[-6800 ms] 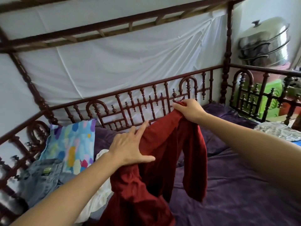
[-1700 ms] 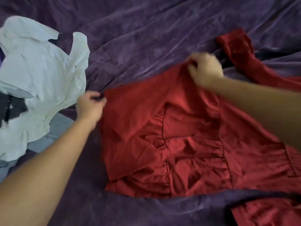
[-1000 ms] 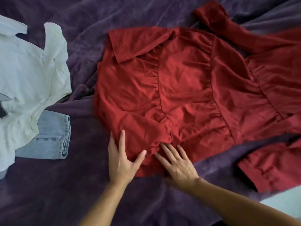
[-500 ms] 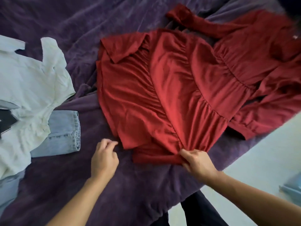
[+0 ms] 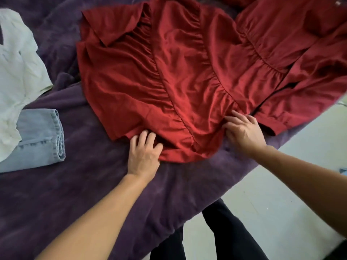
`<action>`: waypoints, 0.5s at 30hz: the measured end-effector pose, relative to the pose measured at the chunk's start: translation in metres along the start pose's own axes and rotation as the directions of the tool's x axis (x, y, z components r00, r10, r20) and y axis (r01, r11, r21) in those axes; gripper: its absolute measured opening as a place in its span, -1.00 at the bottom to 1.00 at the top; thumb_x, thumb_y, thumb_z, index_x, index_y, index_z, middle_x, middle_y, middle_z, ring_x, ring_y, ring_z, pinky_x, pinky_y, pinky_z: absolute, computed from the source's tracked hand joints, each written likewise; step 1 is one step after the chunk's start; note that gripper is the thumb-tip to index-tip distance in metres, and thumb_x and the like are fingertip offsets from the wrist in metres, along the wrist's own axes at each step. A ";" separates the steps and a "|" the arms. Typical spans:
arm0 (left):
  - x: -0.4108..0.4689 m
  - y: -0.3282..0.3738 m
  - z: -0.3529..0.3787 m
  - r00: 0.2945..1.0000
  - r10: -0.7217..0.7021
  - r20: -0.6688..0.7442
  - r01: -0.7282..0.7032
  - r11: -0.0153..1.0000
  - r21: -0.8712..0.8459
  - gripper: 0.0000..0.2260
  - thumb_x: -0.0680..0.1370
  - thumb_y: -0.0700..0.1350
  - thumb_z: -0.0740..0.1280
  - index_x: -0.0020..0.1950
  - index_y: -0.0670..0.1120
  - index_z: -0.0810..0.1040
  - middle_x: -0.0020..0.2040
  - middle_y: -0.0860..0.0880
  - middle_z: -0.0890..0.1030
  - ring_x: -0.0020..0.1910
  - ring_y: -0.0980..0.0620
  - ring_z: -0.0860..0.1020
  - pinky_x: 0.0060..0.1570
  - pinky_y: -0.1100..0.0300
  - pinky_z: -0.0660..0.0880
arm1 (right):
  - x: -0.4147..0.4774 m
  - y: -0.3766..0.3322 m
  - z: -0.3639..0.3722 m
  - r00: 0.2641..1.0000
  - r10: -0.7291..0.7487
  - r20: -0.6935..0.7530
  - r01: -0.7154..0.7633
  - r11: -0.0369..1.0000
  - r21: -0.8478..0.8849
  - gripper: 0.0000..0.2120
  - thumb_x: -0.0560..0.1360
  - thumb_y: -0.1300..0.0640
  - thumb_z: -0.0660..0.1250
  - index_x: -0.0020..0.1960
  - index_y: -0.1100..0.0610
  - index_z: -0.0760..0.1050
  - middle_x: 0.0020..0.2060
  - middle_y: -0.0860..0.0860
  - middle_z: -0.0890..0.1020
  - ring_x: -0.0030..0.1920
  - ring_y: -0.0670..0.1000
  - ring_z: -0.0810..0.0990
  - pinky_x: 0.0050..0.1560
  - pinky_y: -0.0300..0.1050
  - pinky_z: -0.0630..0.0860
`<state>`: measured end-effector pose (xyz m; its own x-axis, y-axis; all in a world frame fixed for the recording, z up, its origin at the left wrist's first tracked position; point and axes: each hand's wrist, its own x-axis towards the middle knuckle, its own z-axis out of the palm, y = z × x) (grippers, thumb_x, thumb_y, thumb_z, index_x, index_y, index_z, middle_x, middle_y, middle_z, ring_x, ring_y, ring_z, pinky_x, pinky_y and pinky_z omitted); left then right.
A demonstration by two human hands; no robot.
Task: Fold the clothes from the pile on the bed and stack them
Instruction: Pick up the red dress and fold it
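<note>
Head view, nearest first: legs in black trousers [image 5: 227, 233] stand on a pale floor [image 5: 293, 184] against the edge of a purple velvety bedspread [image 5: 80, 188]. The left hand [image 5: 143, 152] sits at the near hem of the red tiered dress [image 5: 178, 72], fingers bent, tips tucked at the edge of the lowest tier; whether it actually pinches cloth I cannot tell. The right hand [image 5: 244, 132] lies further right on the same hem, released, fingers spread and pressing flat on the fabric just beside a cuffed red sleeve [image 5: 272, 126]. The dress lies spread across the bedspread, its hem toward the person, with gathered seams running diagonally between tiers, many soft creases, and one far-left corner turned over on itself. Left of it, apart from it, a folded light-blue denim trouser leg [image 5: 39, 136] lies partly under a crumpled white shirt [image 5: 16, 59]. Against half a second ago: the left hand was then curled on bare bedspread short of the hem and has come onto it; the right hand was pinching mid-hem and has slid rightward and flattened.
</note>
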<state>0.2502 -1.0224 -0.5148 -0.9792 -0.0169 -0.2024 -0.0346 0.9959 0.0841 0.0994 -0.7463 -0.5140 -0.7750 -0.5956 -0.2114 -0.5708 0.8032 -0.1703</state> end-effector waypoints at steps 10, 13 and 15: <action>-0.113 0.028 -0.049 0.981 0.040 0.191 -0.020 0.995 -0.101 -0.49 -0.08 -0.35 0.52 -0.16 -0.11 0.64 -0.40 0.04 0.58 -0.42 0.03 0.57 -0.39 0.31 0.50 | -0.046 0.016 -0.030 0.942 -0.325 -0.086 0.334 0.934 0.129 -0.80 0.54 0.13 0.26 -0.20 0.23 0.51 -0.46 0.07 0.51 -0.42 0.16 0.55 -0.32 0.01 0.53; -0.132 0.064 -0.059 0.912 -0.097 0.398 0.113 0.993 -0.016 -0.55 0.25 -0.28 0.43 0.12 -0.04 0.56 -0.08 0.01 0.62 -0.08 -0.02 0.56 -0.02 0.21 0.45 | -0.064 0.026 -0.031 0.930 -0.369 0.002 0.365 0.922 0.131 -0.86 0.50 0.18 0.40 -0.18 0.23 0.51 -0.48 0.11 0.52 -0.45 0.19 0.55 -0.38 0.01 0.51; -0.141 0.079 -0.052 0.822 -0.174 0.542 0.220 0.975 -0.021 -0.57 0.44 -0.26 0.26 0.29 0.00 0.44 0.15 -0.05 0.56 0.14 -0.10 0.49 0.18 0.11 0.37 | -0.071 0.038 -0.035 0.919 -0.378 0.116 0.366 0.924 0.109 -0.85 0.54 0.11 0.35 -0.09 0.20 0.53 -0.42 0.12 0.58 -0.37 0.21 0.59 -0.34 0.02 0.51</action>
<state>0.3754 -0.9457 -0.4284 -0.6905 -0.1383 -0.7100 -0.2531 0.9657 0.0581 0.1239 -0.6732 -0.4720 -0.4651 -0.8518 -0.2411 -0.7816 0.5230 -0.3399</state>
